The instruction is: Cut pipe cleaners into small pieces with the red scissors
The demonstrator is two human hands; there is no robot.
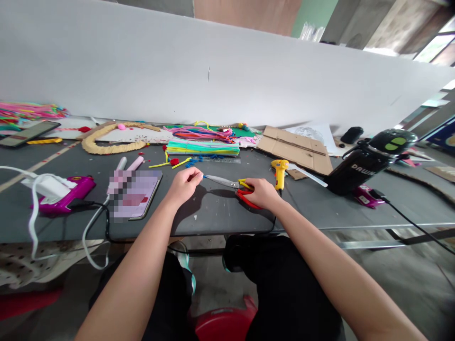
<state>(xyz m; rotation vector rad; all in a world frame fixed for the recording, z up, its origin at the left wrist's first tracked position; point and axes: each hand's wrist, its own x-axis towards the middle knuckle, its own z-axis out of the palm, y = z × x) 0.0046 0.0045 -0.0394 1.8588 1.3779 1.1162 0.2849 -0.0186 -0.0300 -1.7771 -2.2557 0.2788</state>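
My right hand [262, 193] is closed round the red and yellow handles of a pair of scissors [223, 182]. Their blades point left toward my left hand [185, 185], whose thumb and fingers are pinched together. From that pinch a tiny blue tip, which looks like blue pipe cleaner [204, 176], shows at the ends of the blades; the rest of it is hidden by my fingers. Behind my hands lie blue scraps [194, 162], a red pompom [174, 162] and a bundle of yellow, green and white pipe cleaners [203, 148].
A yellow glue gun [280, 174] stands just right of my right hand. Further right are cardboard [296, 149] and a black bottle [369, 163]. Left of me lie a phone [142, 189] and a purple power strip [67, 196] with trailing cables. A white partition [213, 71] rises behind the table.
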